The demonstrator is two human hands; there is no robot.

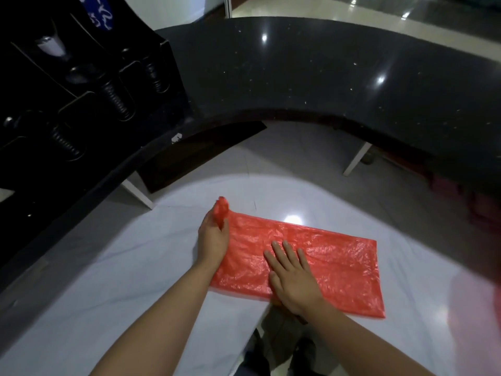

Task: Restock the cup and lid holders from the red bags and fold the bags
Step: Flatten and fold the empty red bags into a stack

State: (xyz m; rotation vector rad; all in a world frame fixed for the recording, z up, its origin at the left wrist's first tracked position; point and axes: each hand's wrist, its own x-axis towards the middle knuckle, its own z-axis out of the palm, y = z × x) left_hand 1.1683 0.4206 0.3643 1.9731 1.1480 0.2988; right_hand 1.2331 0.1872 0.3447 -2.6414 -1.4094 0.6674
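White table [108, 267]: red bag [325, 256] flat, right hand [294, 278] pressing.

The bag [311, 256] lay flat on the near surface [108, 280], straight ahead of the person. The right hand [294, 280] rested on the bag's near left part. The left hand [214, 236] sat at the bag's left end, where the bag's far left corner stood bunched up in its grip. Behind, a curved counter [325, 77] ran across, carrying the holder [81, 85] at far left, with stacked lids [116, 99] in its compartments.
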